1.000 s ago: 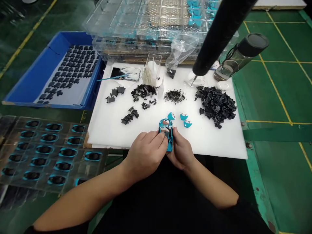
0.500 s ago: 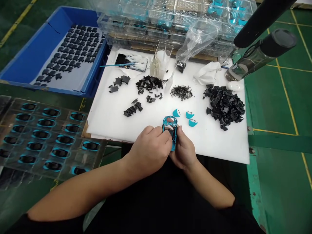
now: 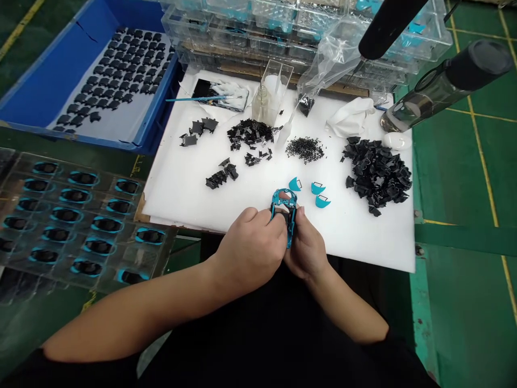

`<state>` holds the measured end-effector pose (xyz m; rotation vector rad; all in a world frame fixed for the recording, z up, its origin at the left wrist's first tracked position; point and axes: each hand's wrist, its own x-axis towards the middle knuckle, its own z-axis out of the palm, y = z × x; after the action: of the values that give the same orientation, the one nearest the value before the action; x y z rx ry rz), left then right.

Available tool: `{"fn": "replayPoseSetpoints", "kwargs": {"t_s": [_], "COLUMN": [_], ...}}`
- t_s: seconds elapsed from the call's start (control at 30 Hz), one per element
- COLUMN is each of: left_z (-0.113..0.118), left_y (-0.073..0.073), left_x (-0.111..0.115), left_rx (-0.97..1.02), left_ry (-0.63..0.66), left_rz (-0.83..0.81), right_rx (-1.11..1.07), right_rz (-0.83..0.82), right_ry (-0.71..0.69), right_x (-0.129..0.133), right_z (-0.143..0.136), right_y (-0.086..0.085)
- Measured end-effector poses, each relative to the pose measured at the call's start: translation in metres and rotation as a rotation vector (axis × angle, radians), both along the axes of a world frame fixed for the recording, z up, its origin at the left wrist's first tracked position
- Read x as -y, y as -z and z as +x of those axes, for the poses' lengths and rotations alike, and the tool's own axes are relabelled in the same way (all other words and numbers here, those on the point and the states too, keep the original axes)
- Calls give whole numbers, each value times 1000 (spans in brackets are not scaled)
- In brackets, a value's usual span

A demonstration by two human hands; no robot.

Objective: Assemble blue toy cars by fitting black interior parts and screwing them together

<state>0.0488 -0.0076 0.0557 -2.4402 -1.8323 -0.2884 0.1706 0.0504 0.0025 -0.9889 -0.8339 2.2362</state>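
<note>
A blue toy car body [image 3: 285, 195] with dark parts inside is held between both hands, over the near edge of the white foam board [image 3: 258, 207]. My right hand [image 3: 310, 245] wraps round its right side, the thumb along the edge. The curled fingers of my left hand [image 3: 252, 245] press on the car's left side and middle; their tips are hidden, so a small part under them cannot be made out. Just beyond the car lie three small blue curved pieces [image 3: 322, 201] with dark outlines.
Heaps of black plastic parts [image 3: 377, 175] and tiny black pieces [image 3: 306, 149] lie on the board. Behind them stand a small glass bottle [image 3: 262, 105], a drinking bottle [image 3: 440, 89] and clear trays [image 3: 242, 40]. A black-handled tool [image 3: 390, 27] hangs upper right; a blue bin [image 3: 52, 64] is left.
The view has shifted slightly, and the hanging black-handled tool appears farther left. Both hands stay on the toy car body in almost the same pose.
</note>
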Motion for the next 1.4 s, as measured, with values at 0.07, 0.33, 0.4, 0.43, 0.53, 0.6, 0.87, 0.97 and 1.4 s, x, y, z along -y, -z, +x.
{"fn": "replayPoseSetpoints", "kwargs": {"t_s": [0.07, 0.33, 0.4, 0.43, 0.53, 0.6, 0.87, 0.97, 1.4], "left_z": [1, -8, -8, -8, -4, -1, 1, 0, -17], "left_y": [0, 4, 4, 4, 5, 5, 6, 10, -5], "left_x": [-2, 1, 5, 7, 13, 15, 18, 19, 17], "left_rx": [-3, 24, -12, -36, -114, -153, -210, -139, 161], "left_ry": [3, 121, 144, 148, 132, 117, 95, 87, 94], "left_rz": [-3, -83, -112, -117, -100, -84, -26, 40, 157], "right_rx": [5, -98, -93, -91, -85, -91, -172, -182, -217], "right_rz": [8, -102, -127, -141, -182, -202, -219, -267, -132], "right_ry": [-19, -23, -28, -30, -25, -13, -27, -3, -42], "right_x": [0, 0, 0, 0, 0, -1, 1, 0, 4], "right_z": [0, 3, 3, 3, 3, 2, -1, -1, 14], "right_y": [1, 2, 0, -1, -4, -5, -6, -12, -9]}}
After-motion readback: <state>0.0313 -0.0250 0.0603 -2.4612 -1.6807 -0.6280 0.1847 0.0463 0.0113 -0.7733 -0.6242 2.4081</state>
